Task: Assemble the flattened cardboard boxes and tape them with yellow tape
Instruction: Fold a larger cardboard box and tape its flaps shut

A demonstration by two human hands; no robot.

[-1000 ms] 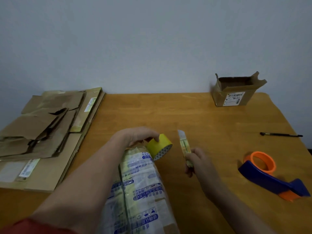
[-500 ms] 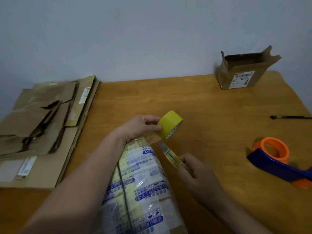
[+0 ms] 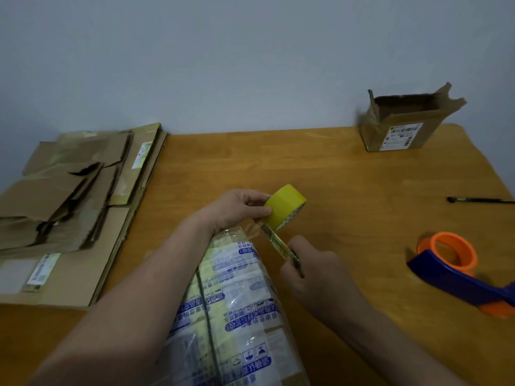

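One head view is all I have. My left hand [image 3: 237, 210] pinches a roll of yellow tape [image 3: 284, 210] between thumb and fingers, at the far end of a long pack wrapped in clear plastic with blue print [image 3: 237, 302] that lies under my left forearm. My right hand [image 3: 312, 271] is curled round a slim yellow-green utility knife [image 3: 280, 243], whose tip points up at the clear film just under the roll; I cannot tell whether it touches. A stack of flattened brown cardboard boxes [image 3: 69, 204] lies on the left side of the wooden bench [image 3: 334, 176]. One opened brown cardboard box with a white label [image 3: 404, 129] stands at the far right edge by the wall. A blue and orange tape dispenser [image 3: 451, 263] lies right of my right hand, with a thin black pen [image 3: 479, 201] beyond it.
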